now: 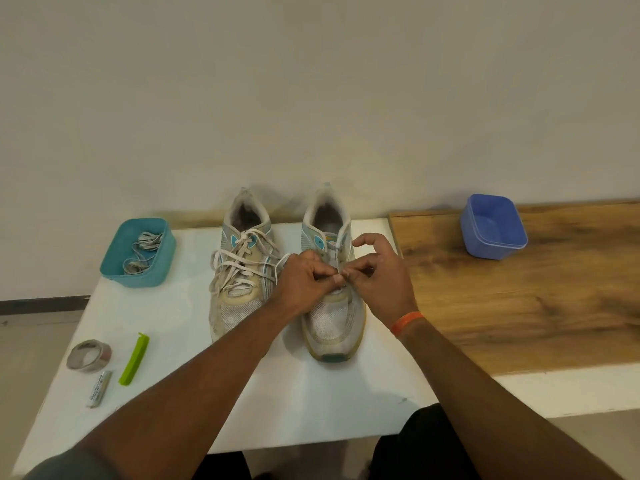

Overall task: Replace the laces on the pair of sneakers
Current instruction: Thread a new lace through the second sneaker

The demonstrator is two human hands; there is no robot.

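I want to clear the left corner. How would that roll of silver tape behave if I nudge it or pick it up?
The roll of silver tape lies flat on the white table, so a nudge would likely slide it, not roll it. Its open core should give fingers an easy hold. It looks thin-walled, so probably light, though a hard squeeze might dent it.

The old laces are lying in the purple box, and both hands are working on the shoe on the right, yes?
Not quite. The head view shows the laces in the teal box. Both the left hand and right hand are at the right shoe.
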